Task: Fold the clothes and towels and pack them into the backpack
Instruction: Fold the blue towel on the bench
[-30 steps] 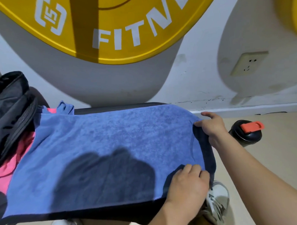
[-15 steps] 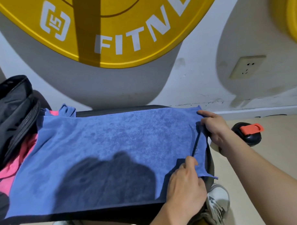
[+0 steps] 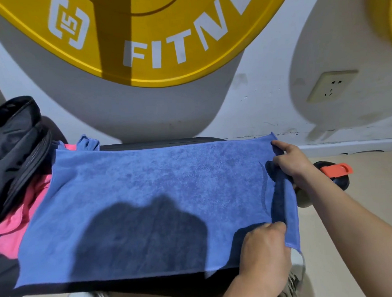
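The blue towel (image 3: 148,205) is being shown spread flat along the tabletop (image 3: 159,142), covering it almost from the left end to the right edge. No fold is being seen in it apart from the raised right hem. The black backpack (image 3: 15,150) is being propped at the left end, and what is packed inside cannot be told. A pink garment (image 3: 26,212) is lying bunched and unfolded beside it, partly under the towel's left end. The task is therefore being judged as early: the folding is only starting, and the packing seems to be ahead.

The towel's hem is being pinched at the far right corner by the right hand (image 3: 291,165), index finger stretched along the edge. At the near right corner, the same hem is being gripped by the curled fingers of the left hand (image 3: 265,246).
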